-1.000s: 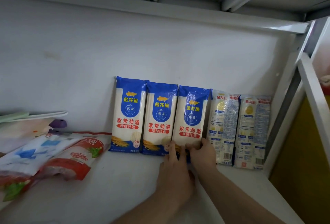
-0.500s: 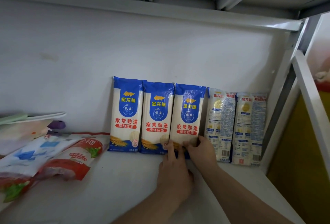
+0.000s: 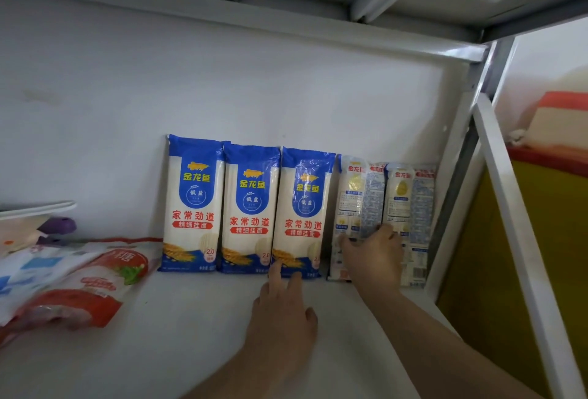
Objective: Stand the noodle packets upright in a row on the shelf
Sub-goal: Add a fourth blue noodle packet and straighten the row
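1. Five noodle packets are seen standing upright in a row against the white back wall (image 3: pixel 222 86), in the middle and right of the frame, on the white shelf board (image 3: pixel 178 335).
2. The three on the left are blue-and-white plastic packets with red Chinese lettering: the left blue packet (image 3: pixel 192 204), the middle blue packet (image 3: pixel 251 210) and the right blue packet (image 3: pixel 304 217). They are set edge to edge, each touching its neighbour.
3. To their right, two pale, clear-wrapped packets with small blue print are stood side by side: the first pale packet (image 3: pixel 356 204) and the second pale packet (image 3: pixel 410 207), the latter just beside the white metal upright (image 3: pixel 451 195) at the right end of the shelf.
4. The left hand (image 3: pixel 283 312) is laid low in the centre of the frame, fingers spread and apart, with two fingertips (image 3: pixel 275 268) touching the bottom edge of the right blue packet; nothing is clasped.
5. The right hand (image 3: pixel 375 258) is placed over the lower part of the two pale packets, fingers bent against their fronts. Whether a packet is gripped or only pressed cannot be told.
6. At the lower left of the frame, a red-and-white plastic bag (image 3: pixel 92 290) is seen lying flat on the shelf, partly under a blue-and-white bag (image 3: pixel 38 268).
7. A purple object (image 3: pixel 60 225) is seen at the left edge, beneath a white flat piece (image 3: pixel 38 209).
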Demonstrator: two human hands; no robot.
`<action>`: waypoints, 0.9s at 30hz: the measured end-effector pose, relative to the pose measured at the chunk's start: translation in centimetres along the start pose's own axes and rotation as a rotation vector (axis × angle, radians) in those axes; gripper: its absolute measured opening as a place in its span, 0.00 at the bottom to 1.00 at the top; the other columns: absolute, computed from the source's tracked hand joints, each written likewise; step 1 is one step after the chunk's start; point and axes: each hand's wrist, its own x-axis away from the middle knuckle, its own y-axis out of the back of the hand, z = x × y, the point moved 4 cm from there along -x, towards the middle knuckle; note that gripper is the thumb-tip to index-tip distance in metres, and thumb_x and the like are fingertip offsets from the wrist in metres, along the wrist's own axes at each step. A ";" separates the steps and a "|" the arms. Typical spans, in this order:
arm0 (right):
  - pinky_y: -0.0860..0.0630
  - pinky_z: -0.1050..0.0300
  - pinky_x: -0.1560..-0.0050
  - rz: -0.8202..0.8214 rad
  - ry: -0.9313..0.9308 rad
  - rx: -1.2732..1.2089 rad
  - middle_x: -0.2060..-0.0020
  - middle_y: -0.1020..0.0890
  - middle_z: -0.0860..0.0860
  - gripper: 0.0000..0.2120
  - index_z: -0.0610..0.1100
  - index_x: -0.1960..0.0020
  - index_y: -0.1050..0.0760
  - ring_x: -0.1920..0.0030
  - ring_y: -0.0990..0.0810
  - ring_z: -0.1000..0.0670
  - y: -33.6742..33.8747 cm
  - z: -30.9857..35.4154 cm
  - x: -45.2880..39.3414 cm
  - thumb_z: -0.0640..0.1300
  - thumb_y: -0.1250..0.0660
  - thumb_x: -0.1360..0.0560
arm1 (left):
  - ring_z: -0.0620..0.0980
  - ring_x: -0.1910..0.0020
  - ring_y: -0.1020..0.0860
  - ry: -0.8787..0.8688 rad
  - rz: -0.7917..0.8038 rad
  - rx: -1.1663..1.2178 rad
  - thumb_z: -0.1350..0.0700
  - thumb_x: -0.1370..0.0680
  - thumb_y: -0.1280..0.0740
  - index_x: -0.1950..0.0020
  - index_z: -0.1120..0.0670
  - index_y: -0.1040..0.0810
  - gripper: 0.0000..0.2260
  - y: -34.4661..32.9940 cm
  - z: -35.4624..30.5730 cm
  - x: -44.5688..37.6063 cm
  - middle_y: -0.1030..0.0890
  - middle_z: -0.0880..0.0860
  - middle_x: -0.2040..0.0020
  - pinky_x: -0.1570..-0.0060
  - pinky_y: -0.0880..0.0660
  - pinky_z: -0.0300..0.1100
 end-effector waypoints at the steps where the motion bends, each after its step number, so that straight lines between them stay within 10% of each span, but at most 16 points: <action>1: 0.25 0.41 0.38 0.013 0.001 -0.002 0.34 0.28 0.36 0.44 0.35 0.27 0.38 0.34 0.27 0.36 -0.5 0.2 0.2 0.59 0.25 0.29 | 0.52 0.22 0.44 0.000 0.006 0.004 0.48 0.19 0.38 0.20 0.47 0.46 0.30 -0.1 0.0 0.1 0.58 0.52 0.19 0.26 0.41 0.46; 9: 0.33 0.39 0.29 0.054 -0.074 -0.015 0.29 0.30 0.33 0.54 0.34 0.21 0.49 0.28 0.33 0.34 -2.8 0.9 0.0 0.58 0.23 0.31 | 0.50 0.25 0.38 -0.001 0.028 0.028 0.49 0.21 0.35 0.23 0.45 0.42 0.28 -0.5 0.1 0.6 0.55 0.51 0.19 0.28 0.37 0.44; 16: 0.23 0.41 0.40 0.062 -0.077 -0.050 0.39 0.21 0.38 0.30 0.37 0.37 0.31 0.36 0.27 0.37 -2.3 0.1 -0.9 0.50 0.23 0.30 | 0.49 0.25 0.38 -0.003 0.057 0.038 0.49 0.21 0.35 0.23 0.44 0.42 0.28 -0.1 0.2 1.1 0.54 0.49 0.20 0.27 0.37 0.44; 27: 0.18 0.45 0.50 0.023 0.038 -0.188 0.50 0.18 0.47 0.20 0.46 0.46 0.30 0.43 0.23 0.42 1.1 0.8 2.2 0.51 0.23 0.30 | 0.46 0.33 0.29 0.028 0.094 0.033 0.52 0.20 0.35 0.25 0.44 0.37 0.24 1.4 -0.8 3.1 0.39 0.48 0.27 0.31 0.30 0.41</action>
